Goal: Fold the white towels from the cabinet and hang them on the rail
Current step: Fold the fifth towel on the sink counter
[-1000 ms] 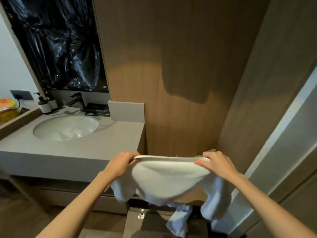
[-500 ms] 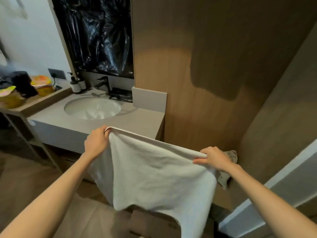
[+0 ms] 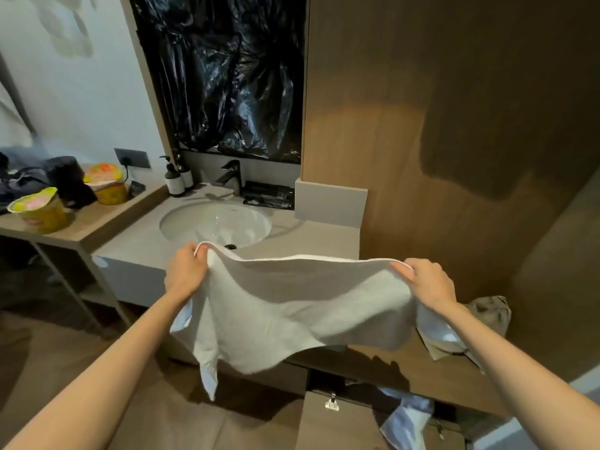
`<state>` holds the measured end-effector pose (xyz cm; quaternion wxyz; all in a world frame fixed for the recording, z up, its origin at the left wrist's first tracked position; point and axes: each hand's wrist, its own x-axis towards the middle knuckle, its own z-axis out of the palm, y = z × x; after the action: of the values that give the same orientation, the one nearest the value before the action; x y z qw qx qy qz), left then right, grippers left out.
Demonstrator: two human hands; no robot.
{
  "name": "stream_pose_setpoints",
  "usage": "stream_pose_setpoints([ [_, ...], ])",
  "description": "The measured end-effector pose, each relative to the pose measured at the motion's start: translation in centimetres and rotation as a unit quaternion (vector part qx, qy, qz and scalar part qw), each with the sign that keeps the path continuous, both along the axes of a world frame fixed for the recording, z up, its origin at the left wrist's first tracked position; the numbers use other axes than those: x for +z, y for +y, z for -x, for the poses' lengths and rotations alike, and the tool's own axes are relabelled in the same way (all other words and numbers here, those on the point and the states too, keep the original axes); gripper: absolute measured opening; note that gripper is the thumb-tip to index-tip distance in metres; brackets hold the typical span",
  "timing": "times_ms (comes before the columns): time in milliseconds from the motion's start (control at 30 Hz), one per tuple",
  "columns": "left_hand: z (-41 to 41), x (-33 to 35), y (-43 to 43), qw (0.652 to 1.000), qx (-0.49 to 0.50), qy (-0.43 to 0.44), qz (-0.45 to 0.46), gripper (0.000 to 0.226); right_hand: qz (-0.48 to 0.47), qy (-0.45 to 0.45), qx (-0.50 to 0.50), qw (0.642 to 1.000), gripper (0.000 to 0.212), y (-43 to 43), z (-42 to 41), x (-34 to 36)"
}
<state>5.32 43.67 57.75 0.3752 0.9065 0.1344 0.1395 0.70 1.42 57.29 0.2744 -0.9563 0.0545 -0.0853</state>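
Observation:
A white towel (image 3: 292, 306) hangs spread in the air in front of the sink counter. My left hand (image 3: 185, 271) pinches its upper left corner and my right hand (image 3: 428, 282) pinches its upper right corner, so the top hem runs nearly level between them. The cloth sags below and a narrow tail dangles at the lower left. Low down on the right, another white towel (image 3: 406, 420) spills out of the open cabinet (image 3: 331, 420). No rail shows in this view.
The grey counter (image 3: 311, 238) holds a round basin (image 3: 214, 224), a black tap (image 3: 232, 177) and soap bottles (image 3: 175, 181). A side shelf on the left carries yellow noodle cups (image 3: 40, 209). A crumpled grey cloth (image 3: 487, 315) lies on the ledge by the wooden wall.
The towel has gone from bunched to spread wide, with my hands now level and farther apart. The view has swung left, bringing the side shelf into sight.

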Motion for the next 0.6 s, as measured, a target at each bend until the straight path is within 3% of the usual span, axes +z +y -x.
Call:
stream_pose_setpoints([
  [200, -4.2, 2.8, 2.2, 0.994, -0.069, -0.040, 0.081, 0.039, 0.039, -0.024, -0.002, 0.999, 0.028, 5.7, -3.3, 1.7],
  [300, -6.1, 4.0, 2.0, 0.986, -0.076, -0.055, 0.137, 0.041, 0.054, -0.040, 0.007, 0.998, 0.033, 8.0, -5.1, 2.5],
  [433, -9.4, 5.3, 1.5, 0.980, -0.066, -0.079, 0.171, 0.034, 0.051, -0.059, 0.010, 0.997, 0.041, 10.0, -8.1, 3.6],
  [600, -15.0, 5.9, 1.3, 0.971, -0.068, -0.088, 0.213, 0.019, 0.021, -0.107, 0.014, 0.994, 0.034, 11.4, -13.2, 4.4],
])
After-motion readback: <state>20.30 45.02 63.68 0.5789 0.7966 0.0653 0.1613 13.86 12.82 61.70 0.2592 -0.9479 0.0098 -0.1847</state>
